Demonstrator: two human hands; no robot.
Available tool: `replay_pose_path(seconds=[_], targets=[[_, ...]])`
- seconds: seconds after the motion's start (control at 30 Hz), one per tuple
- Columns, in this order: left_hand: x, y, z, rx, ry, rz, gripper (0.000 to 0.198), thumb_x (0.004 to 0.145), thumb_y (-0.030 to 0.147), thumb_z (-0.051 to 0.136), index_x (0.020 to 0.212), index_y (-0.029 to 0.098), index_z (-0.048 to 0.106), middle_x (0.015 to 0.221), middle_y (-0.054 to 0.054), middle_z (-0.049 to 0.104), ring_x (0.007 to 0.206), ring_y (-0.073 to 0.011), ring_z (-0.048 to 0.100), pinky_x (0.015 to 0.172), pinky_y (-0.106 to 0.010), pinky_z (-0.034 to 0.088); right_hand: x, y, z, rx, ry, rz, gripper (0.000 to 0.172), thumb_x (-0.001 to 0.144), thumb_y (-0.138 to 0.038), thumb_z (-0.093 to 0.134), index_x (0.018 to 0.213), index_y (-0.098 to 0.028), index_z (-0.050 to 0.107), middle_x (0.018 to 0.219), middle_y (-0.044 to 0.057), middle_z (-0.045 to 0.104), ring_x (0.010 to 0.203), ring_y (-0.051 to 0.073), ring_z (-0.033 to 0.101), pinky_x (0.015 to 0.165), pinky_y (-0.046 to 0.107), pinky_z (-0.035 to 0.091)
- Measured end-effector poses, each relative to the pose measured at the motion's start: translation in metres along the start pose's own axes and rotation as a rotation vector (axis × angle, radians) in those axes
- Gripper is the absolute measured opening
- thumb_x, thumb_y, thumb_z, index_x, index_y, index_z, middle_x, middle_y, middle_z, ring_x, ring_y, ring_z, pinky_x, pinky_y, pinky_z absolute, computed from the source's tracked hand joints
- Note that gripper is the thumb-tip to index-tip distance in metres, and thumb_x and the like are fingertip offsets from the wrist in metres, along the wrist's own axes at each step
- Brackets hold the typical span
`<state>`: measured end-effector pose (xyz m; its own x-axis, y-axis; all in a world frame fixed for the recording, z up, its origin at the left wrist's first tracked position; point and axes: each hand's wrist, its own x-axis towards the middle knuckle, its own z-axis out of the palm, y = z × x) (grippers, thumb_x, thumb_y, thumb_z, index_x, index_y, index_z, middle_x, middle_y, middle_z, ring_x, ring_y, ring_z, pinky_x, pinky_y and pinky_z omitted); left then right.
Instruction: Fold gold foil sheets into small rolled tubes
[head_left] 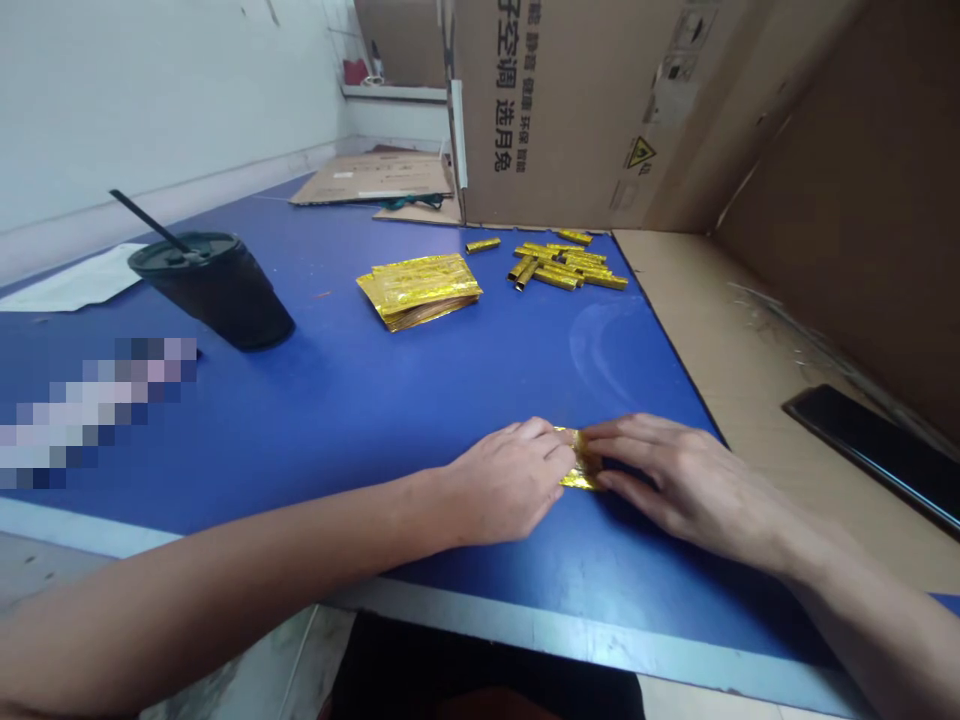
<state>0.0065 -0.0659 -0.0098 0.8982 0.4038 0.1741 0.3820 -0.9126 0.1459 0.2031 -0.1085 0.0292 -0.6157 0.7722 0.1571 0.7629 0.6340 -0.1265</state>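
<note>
A small gold foil paper (pixel 577 478) lies on the blue tabletop (pixel 360 420) near its front edge, partly hidden under my fingers. My left hand (pixel 510 482) has its fingers curled down onto the paper's left side. On the right side, my right hand (pixel 686 478) grips the edge between thumb and fingers. Farther back sits a stack of flat gold foil papers (pixel 424 290), its sheets slightly fanned. To the right of that stack is a loose pile of folded gold foil tubes (pixel 566 268), with one single tube (pixel 482 245) lying apart.
A dark tumbler with a straw (pixel 217 290) stands at the left, near a white sheet (pixel 75 280). A blurred-out patch covers something at far left. Cardboard walls (pixel 570 120) rise behind and to the right. A black phone (pixel 877 450) rests on cardboard at right.
</note>
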Motion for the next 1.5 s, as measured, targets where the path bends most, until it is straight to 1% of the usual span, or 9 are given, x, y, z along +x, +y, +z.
replay_pose_path(seconds=[0.17,0.33,0.47,0.67,0.77,0.9,1.2,1.33,1.5], targets=[[0.0,-0.001,0.002,-0.012,-0.001,0.009,0.023,0.083,0.023,0.045,0.102,0.01,0.048,0.109,-0.011,0.053,0.105,-0.0237,0.046,0.086,-0.036,0.041,-0.003,0.004,0.006,-0.147,-0.201,0.075,0.049,0.083,-0.043,0.045,0.124,-0.016,0.046,0.126,0.012,0.052,0.119,0.026,0.041,0.098,0.051,0.032],[0.0,-0.003,0.004,-0.059,0.008,0.052,0.025,0.085,0.023,0.044,0.108,0.012,0.048,0.11,-0.01,0.054,0.109,-0.0222,0.044,0.09,-0.037,0.039,-0.004,0.001,0.013,-0.18,-0.201,0.074,0.05,0.083,-0.041,0.045,0.128,-0.018,0.042,0.131,0.01,0.046,0.124,0.027,0.034,0.099,0.054,0.027],[0.001,-0.006,0.005,-0.078,0.013,0.072,0.025,0.087,0.022,0.042,0.109,0.012,0.051,0.114,-0.009,0.053,0.112,-0.0197,0.042,0.096,-0.034,0.036,-0.003,0.001,0.015,-0.193,-0.17,0.069,0.042,0.085,-0.035,0.045,0.123,-0.017,0.049,0.131,0.012,0.046,0.123,0.027,0.037,0.099,0.053,0.027],[0.002,-0.005,0.003,-0.069,0.054,0.056,0.025,0.088,0.016,0.037,0.108,0.011,0.051,0.112,-0.009,0.055,0.105,-0.0186,0.046,0.093,-0.032,0.038,0.002,0.005,0.015,-0.135,-0.08,0.098,0.029,0.087,-0.023,0.041,0.112,-0.02,0.055,0.119,0.011,0.056,0.106,0.023,0.054,0.092,0.047,0.039],[0.001,-0.003,0.001,-0.1,0.072,0.042,0.03,0.088,0.014,0.036,0.116,0.011,0.045,0.115,-0.007,0.053,0.104,-0.0178,0.046,0.093,-0.031,0.038,0.003,0.007,0.016,-0.103,-0.057,0.104,0.024,0.084,-0.022,0.047,0.105,-0.017,0.057,0.115,0.012,0.058,0.104,0.022,0.054,0.091,0.043,0.04],[-0.002,-0.004,0.0,-0.098,0.068,0.052,0.026,0.086,0.012,0.038,0.108,0.014,0.051,0.12,-0.008,0.05,0.108,-0.0187,0.046,0.093,-0.031,0.039,0.003,0.006,0.017,-0.098,-0.059,0.131,0.022,0.083,-0.023,0.048,0.102,-0.017,0.056,0.115,0.012,0.058,0.104,0.023,0.054,0.092,0.045,0.039],[-0.017,-0.021,0.004,-0.173,0.011,0.215,0.047,0.079,0.0,0.034,0.122,0.016,0.044,0.129,-0.008,0.045,0.126,-0.0167,0.032,0.104,-0.033,0.029,0.002,0.002,0.013,-0.103,-0.036,0.117,0.012,0.083,-0.019,0.045,0.087,-0.019,0.056,0.114,0.011,0.058,0.102,0.024,0.054,0.091,0.048,0.039],[-0.018,-0.021,0.004,-0.197,0.008,0.2,0.044,0.081,0.002,0.034,0.121,0.014,0.046,0.131,-0.009,0.043,0.127,-0.0161,0.03,0.107,-0.033,0.025,0.0,-0.005,0.003,-0.004,0.033,0.046,0.018,0.085,-0.019,0.04,0.083,-0.018,0.058,0.094,0.01,0.06,0.083,0.019,0.056,0.076,0.038,0.045],[-0.017,-0.018,0.004,-0.2,0.005,0.186,0.041,0.085,0.006,0.032,0.123,0.013,0.043,0.133,-0.009,0.041,0.128,-0.0134,0.029,0.108,-0.032,0.023,-0.001,-0.011,0.005,0.035,-0.084,-0.015,0.021,0.085,-0.018,0.041,0.09,-0.021,0.062,0.089,0.007,0.06,0.08,0.018,0.054,0.073,0.035,0.045]])
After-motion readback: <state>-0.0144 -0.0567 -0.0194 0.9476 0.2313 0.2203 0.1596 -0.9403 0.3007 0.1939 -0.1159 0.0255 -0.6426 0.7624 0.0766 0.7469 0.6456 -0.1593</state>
